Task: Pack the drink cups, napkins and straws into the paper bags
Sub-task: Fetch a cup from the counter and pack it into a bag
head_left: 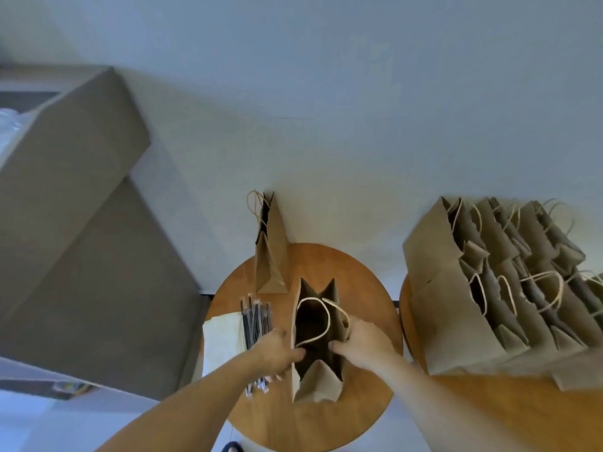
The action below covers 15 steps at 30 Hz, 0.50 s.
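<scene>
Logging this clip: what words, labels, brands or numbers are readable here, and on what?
None can be read.
The open paper bag, gripped at its rim by the left hand and right hand: plain brown, no print shows.
The straws: wrappers too blurred to tell whether they carry print.
The row of bags and the cardboard boxes: no print shows.

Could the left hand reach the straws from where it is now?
Probably yes: the straws lie uncovered right beside the left hand, which would first have to let go of the open bag.
</scene>
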Each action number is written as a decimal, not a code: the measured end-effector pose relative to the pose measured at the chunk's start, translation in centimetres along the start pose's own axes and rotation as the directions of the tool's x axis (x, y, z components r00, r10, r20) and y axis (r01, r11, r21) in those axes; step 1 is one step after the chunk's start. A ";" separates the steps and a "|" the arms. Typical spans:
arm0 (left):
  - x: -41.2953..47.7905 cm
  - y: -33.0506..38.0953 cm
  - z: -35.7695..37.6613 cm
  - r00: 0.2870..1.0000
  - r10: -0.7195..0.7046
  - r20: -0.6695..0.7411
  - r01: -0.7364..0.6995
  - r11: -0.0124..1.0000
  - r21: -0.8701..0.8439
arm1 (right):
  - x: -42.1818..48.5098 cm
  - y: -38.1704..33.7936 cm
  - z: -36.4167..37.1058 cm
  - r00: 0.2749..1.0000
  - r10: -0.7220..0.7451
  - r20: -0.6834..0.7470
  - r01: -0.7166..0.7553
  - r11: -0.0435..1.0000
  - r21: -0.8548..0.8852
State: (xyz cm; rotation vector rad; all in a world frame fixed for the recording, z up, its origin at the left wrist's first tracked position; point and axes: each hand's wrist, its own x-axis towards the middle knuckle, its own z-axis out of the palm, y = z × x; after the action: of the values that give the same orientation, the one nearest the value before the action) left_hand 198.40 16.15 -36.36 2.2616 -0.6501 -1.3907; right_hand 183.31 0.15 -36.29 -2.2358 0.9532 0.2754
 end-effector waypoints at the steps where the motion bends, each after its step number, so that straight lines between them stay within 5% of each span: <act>1: 0.0 -0.1 -0.2 0.999 0.003 0.033 -0.003 1.000 -0.009 | 0.0 -0.1 -0.2 0.999 -0.013 0.037 0.012 1.000 0.023; 7: -1.0 1.1 -3.0 0.989 0.069 0.129 -0.094 0.976 0.197 | -0.3 -0.8 -2.9 0.971 -0.016 0.238 -0.002 0.997 0.074; 11: -2.3 3.8 -6.0 0.979 0.152 -0.139 -0.047 0.822 0.568 | 0.1 -2.8 -6.0 0.988 -0.096 0.120 0.105 0.992 -0.066; 15: -4.8 7.1 -9.0 0.915 0.229 -0.332 0.013 0.806 0.592 | 0.7 -7.8 -8.7 0.967 -0.256 0.009 0.252 0.943 -0.217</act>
State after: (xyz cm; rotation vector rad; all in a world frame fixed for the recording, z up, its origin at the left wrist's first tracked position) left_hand 203.38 14.02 -25.18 2.8002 -1.1692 -0.6848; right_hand 188.72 -2.11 -26.15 -2.5351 0.6584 0.2502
